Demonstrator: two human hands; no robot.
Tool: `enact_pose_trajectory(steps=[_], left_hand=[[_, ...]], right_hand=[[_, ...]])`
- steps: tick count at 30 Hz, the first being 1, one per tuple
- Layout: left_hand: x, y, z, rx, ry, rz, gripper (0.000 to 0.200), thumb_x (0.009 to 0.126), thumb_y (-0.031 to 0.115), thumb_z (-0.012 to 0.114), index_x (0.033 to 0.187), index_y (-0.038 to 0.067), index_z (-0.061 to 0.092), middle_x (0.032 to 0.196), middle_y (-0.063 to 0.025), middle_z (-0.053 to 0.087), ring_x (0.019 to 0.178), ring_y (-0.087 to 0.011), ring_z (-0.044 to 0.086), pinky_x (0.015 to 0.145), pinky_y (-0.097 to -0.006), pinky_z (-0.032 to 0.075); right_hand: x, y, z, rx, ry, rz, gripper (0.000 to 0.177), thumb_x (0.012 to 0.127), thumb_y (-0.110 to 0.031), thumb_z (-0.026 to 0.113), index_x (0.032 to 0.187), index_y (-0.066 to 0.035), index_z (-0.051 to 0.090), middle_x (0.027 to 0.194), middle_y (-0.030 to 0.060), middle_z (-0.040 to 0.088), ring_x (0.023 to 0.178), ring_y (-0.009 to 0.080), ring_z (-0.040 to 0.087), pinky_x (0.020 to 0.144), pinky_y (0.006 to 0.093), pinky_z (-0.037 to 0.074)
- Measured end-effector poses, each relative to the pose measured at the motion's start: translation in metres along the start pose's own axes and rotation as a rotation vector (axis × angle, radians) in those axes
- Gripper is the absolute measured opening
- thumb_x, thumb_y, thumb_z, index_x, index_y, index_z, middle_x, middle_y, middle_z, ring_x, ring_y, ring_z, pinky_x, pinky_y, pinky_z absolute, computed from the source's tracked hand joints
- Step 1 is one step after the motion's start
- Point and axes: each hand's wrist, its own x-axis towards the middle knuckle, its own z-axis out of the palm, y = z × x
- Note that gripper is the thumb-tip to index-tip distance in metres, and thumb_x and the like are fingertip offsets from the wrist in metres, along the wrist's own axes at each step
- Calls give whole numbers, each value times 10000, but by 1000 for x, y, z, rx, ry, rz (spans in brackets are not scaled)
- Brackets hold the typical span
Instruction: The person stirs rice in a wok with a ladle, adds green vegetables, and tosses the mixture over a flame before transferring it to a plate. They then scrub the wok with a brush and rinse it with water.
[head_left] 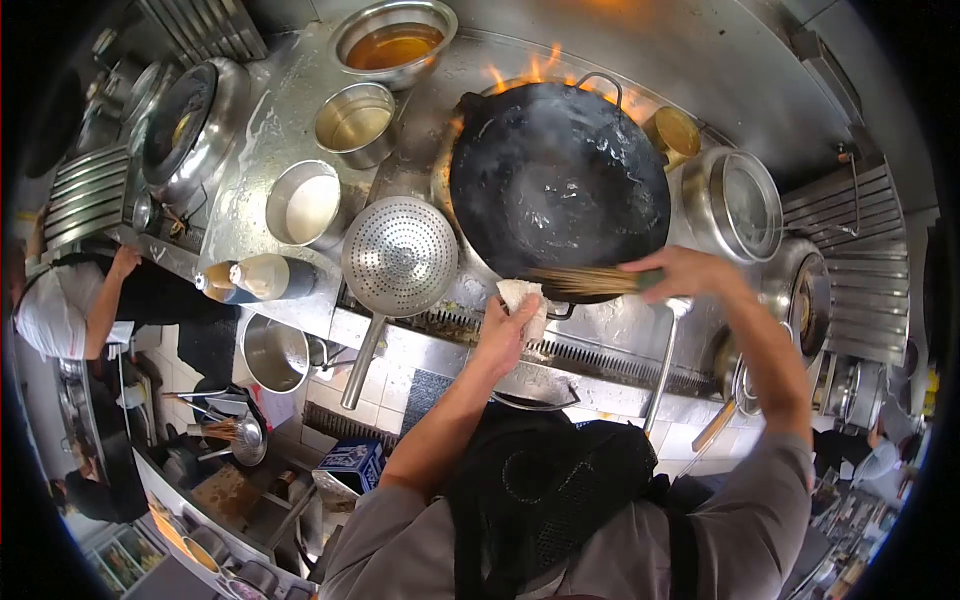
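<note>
Arms outstretched; left hand (503, 338) clutches cloth (521, 296), right hand (683, 272) grips brush (582, 280).

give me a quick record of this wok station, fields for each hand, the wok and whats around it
left: left hand grips a white cloth at the wok's near rim
right: right hand holds a bamboo brush across that near rim
wok: black wok, flames at its far side
beside: perforated strainer left of the wok
others: another person at far left
</note>
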Motion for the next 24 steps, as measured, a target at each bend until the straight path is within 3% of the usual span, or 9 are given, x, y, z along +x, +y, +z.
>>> enact_pose_trajectory(steps=[5, 7, 9, 12, 14, 17, 19, 20, 24], left_hand=[[4, -9, -1, 88, 31, 98, 439, 908, 136, 715, 1205, -22, 432, 1117, -108, 588, 992, -158, 594, 873, -316, 504], [2, -9, -1, 95, 40, 99, 452, 905, 142, 719, 1203, -25, 424, 1116, -113, 586, 991, -161, 593, 873, -319, 506], [1, -12, -2, 91, 42, 100, 464, 902, 148, 724, 1202, -28, 417, 1116, -118, 583, 991, -163, 593, 872, -321, 507], [2, -11, 0, 44, 28, 111, 491, 897, 160, 733, 1202, -36, 401, 1123, -129, 574, 990, -169, 591, 869, -317, 509], [-1, -6, 5, 91, 71, 96, 348, 930, 82, 665, 1195, -31, 470, 1066, -98, 609, 940, -167, 610, 802, -320, 519], [1, -9, 6, 99, 86, 122, 369, 923, 87, 677, 1201, -37, 468, 1066, -100, 609, 946, -167, 610, 814, -330, 523], [5, -15, 0, 168, 111, 120, 374, 917, 83, 681, 1206, -35, 476, 1090, -102, 608, 965, -166, 611, 811, -327, 527], [5, -14, 1, 172, 106, 125, 374, 917, 83, 681, 1206, -35, 476, 1090, -102, 608, 965, -166, 611, 811, -327, 527], [7, -13, -2, 194, 129, 128, 335, 903, 55, 676, 1183, -32, 513, 1069, -111, 632, 901, -173, 633, 767, -328, 535]], right_hand=[[89, -72, 16, 542, 66, 88, 643, 876, -283, 739, 1458, -266, 466, 918, -22, 623, 718, 78, 537, 649, 243, 491], [86, -66, 23, 566, 71, 78, 648, 874, -283, 739, 1461, -281, 462, 929, -8, 624, 753, 100, 557, 716, 266, 505], [59, -34, 21, 272, 55, 9, 663, 855, -225, 749, 1455, -269, 471, 907, 8, 665, 717, 113, 585, 704, 274, 507], [4, -14, 0, 125, 3, 10, 663, 829, -227, 773, 1433, -260, 502, 1068, 51, 710, 918, 148, 652, 867, 289, 497], [-13, -17, -13, 163, -74, 353, 661, 811, -237, 791, 1415, -250, 523, 1195, 85, 692, 1093, 169, 632, 984, 301, 446], [36, -12, 6, 238, -7, 26, 633, 847, -266, 768, 1426, -239, 515, 1021, 53, 699, 841, 150, 640, 789, 292, 514], [77, -62, 9, 579, 20, 81, 640, 882, -283, 738, 1460, -232, 470, 864, 12, 628, 622, 106, 556, 552, 258, 474], [108, -62, 21, 686, 150, -47, 681, 902, -295, 718, 1499, -205, 403, 794, -11, 559, 525, 74, 486, 430, 235, 389], [135, -103, 52, 911, 445, 51, 710, 925, -305, 686, 1524, -146, 338, 822, 35, 600, 539, 97, 542, 414, 260, 427]])
